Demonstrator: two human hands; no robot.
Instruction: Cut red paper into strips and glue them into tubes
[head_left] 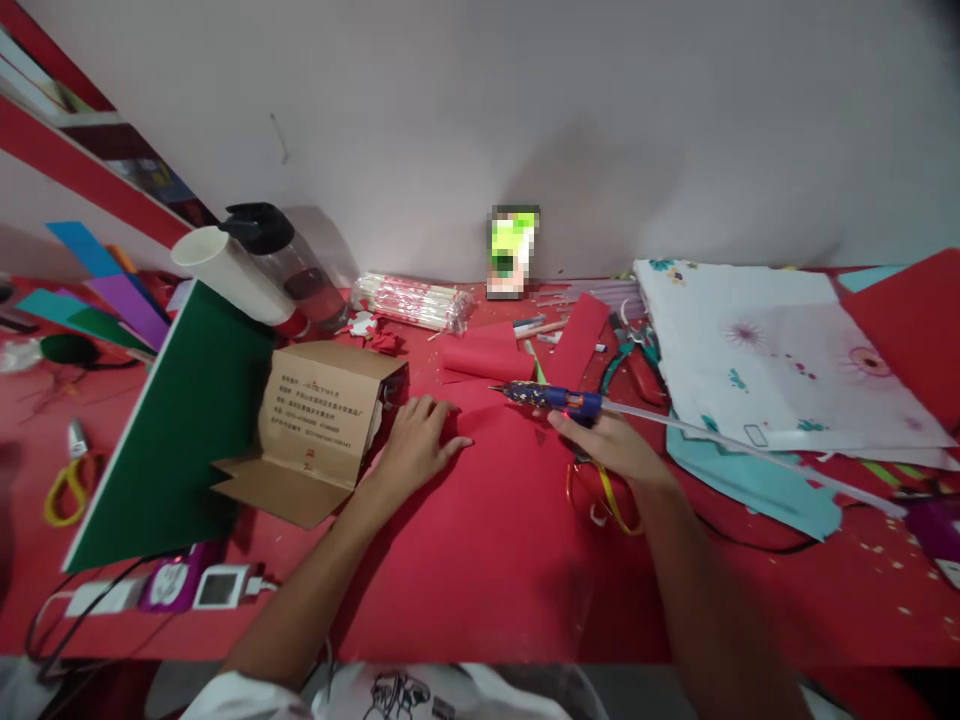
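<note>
My right hand (611, 440) is closed around a blue hot glue gun (577, 402), whose nozzle points left above a large sheet of red paper (480, 520). A long pale glue stick (750, 453) sticks out of the back of the gun. Palm down, my left hand (420, 445) lies on the red paper with its fingers apart, holding nothing. Just left of it stands an open cardboard box (319, 420). Beyond the nozzle lies a rolled piece of red paper (487, 355). Yellow-handled scissors (619, 500) lie partly under my right hand.
A green board (172, 430) leans at the left, before a white paper cup (225, 270) and a bottle (300, 275). Wrapped sticks (412, 302) and a phone (512, 252) are at the wall. Pliers (637, 360) and a flowered white sheet (780, 350) lie at right.
</note>
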